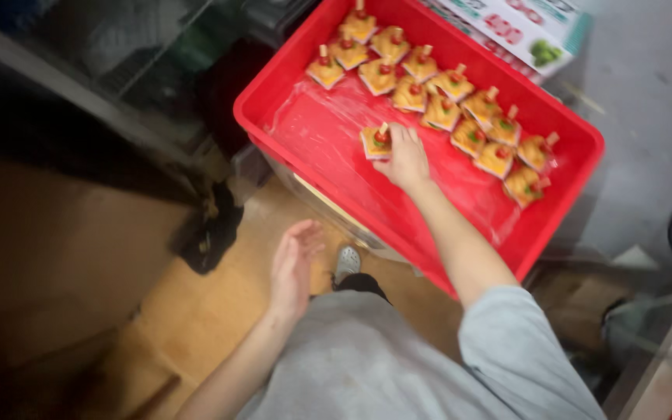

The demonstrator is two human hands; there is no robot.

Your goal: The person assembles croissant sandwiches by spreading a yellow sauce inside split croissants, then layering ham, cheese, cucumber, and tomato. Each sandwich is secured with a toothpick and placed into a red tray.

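My right hand grips one small skewered canapé, low on the lined floor of the red crate, apart from the rows of canapés further back. Left hand hangs released, fingers spread, above the floor. Best to set it flat, pick upright, no smearing the film.

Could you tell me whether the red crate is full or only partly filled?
Partly filled: snacks line the red crate's far side; the near floor is bare.
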